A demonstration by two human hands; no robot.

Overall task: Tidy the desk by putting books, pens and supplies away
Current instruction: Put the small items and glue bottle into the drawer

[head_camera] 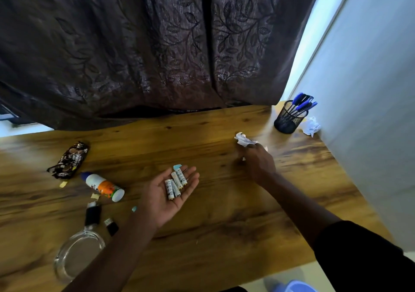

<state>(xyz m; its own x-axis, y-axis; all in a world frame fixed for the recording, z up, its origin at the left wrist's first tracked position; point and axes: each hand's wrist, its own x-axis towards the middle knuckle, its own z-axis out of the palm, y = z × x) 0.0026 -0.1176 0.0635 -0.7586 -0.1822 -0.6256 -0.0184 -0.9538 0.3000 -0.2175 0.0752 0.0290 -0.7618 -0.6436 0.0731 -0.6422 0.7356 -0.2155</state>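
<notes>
1. Supplies lie scattered over a wooden bench [224,213], seen from above by the person at its near edge.
2. Nearest, at the left, a clear glass dish [76,255] sits by the bench edge, partly crossed by the left forearm.
3. Just beyond the dish lie two small black USB-style sticks [92,214], side by side but apart.
4. The left hand [173,193] is held palm up over the middle of the bench, fingers straight; four white batteries [176,184] and a small blue scrap rest loose on the palm.
5. Left of that hand, a white and orange bottle [104,187] lies on its side, with small yellowish paper bits near it.
6. Farther left, a dark crumpled snack wrapper [69,159] lies flat.
7. The right hand [258,163], its arm in a dark sleeve, reaches toward the far right; its fingertips pinch a crumpled white paper [243,139] on the bench.
8. At the far right corner, a black mesh pen holder [288,121] stands upright with blue pens [303,104] in it.
9. Another crumpled white paper ball [311,126] lies just beside the holder, against the pale wall.
10. A dark leaf-patterned curtain [146,44] hangs behind the bench.
</notes>
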